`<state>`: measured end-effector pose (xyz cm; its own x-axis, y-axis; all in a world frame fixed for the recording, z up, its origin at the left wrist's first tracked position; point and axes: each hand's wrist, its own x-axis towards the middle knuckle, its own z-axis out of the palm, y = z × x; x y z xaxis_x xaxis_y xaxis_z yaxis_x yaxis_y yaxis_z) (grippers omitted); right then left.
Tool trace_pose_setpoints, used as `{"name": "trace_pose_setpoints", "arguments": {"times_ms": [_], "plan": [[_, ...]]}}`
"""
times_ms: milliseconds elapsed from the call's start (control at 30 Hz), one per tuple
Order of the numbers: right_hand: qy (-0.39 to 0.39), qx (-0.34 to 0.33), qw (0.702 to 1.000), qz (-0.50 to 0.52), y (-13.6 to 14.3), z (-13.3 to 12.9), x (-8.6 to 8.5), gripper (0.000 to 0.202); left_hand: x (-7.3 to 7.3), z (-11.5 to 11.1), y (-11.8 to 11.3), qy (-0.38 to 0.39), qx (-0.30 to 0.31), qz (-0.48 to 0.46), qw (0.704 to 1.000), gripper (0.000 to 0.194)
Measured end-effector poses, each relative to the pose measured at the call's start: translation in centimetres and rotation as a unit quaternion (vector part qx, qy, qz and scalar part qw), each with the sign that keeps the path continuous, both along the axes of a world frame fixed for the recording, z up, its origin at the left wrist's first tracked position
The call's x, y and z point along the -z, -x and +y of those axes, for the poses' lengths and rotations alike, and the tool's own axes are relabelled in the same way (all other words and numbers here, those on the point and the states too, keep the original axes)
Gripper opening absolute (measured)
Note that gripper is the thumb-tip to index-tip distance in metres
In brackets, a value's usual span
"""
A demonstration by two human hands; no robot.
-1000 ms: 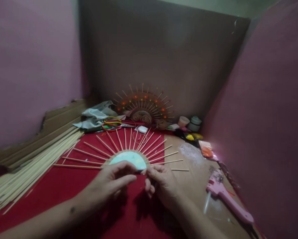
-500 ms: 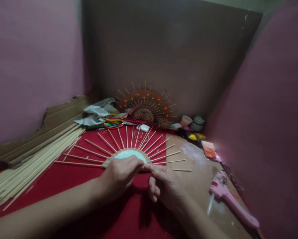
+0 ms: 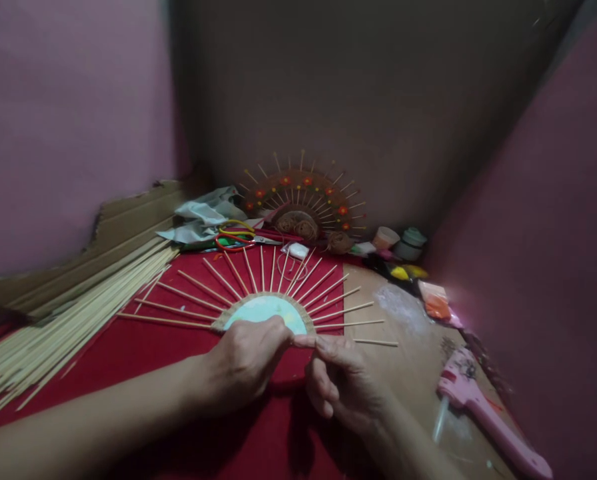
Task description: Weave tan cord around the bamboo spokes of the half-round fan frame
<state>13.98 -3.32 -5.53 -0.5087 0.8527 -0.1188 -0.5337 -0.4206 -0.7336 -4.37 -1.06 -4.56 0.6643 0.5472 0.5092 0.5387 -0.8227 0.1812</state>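
A half-round piece with a pale blue centre (image 3: pixel 263 311) and a tan rim lies on the red cloth (image 3: pixel 178 373), with several thin sticks fanning out from it. My left hand (image 3: pixel 248 350) is closed over its lower edge, fingertips pinched. Close beside it, my right hand (image 3: pixel 341 373) has thumb and forefinger together at the piece's lower right corner, near a stick (image 3: pixel 376 343) that points right. The fingertips of both hands nearly meet. What either hand pinches is hidden or too small to name.
Long loose sticks (image 3: pixel 93 313) lie at the left beside cardboard (image 3: pixel 133 217). Scissors (image 3: pixel 238 239), a decorated fan (image 3: pixel 298 190) and a lidded jar (image 3: pixel 411 244) are at the back. A pink glue gun (image 3: pixel 488 413) lies at the right.
The view has shifted, so the scene sits slightly further right. My left hand is a little lower against the piece, and more of the blue centre shows. Both hands keep their closed fingertips.
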Motion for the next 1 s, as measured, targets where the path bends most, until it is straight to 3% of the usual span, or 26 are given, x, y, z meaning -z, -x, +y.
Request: {"name": "trace_pose_setpoints", "arguments": {"times_ms": [100, 167, 333, 433, 500, 733, 900, 1000], "plan": [[-0.006, -0.010, 1.000, 0.003, -0.1, -0.2, -0.1, 0.026, -0.5, -0.3, -0.2, 0.046, -0.012, -0.066, 0.997, 0.022], [-0.007, -0.012, 1.000, 0.007, -0.2, -0.2, -0.1, 0.027, -0.9, -0.4, -0.4, 0.137, -0.025, -0.128, 0.982, 0.020], [-0.011, -0.006, 1.000, 0.022, -0.4, -0.1, -0.2, 0.028, -2.0, -0.1, -0.8, 0.400, -0.053, -0.271, 0.874, 0.024], [-0.016, 0.000, 0.999, 0.036, -0.5, 0.1, -0.3, 0.026, -2.5, 0.3, -0.8, 0.461, -0.044, -0.314, 0.829, 0.021], [-0.017, 0.004, 0.999, 0.043, -0.6, 0.2, -0.3, 0.026, -2.5, 0.4, -0.7, 0.480, -0.035, -0.309, 0.820, 0.021], [-0.031, 0.006, 0.998, 0.049, -0.7, 0.3, -0.4, 0.024, -2.3, 0.3, -0.7, 0.410, -0.036, -0.251, 0.876, 0.029], [-0.044, -0.003, 0.999, 0.021, -0.7, 0.5, 0.1, 0.025, -2.0, 0.2, -1.1, 0.417, -0.014, -0.210, 0.884, 0.023], [-0.053, -0.003, 0.999, 0.001, -0.6, 0.5, 0.2, 0.025, -1.4, 0.3, -1.0, 0.291, -0.021, -0.148, 0.945, 0.022]]}}
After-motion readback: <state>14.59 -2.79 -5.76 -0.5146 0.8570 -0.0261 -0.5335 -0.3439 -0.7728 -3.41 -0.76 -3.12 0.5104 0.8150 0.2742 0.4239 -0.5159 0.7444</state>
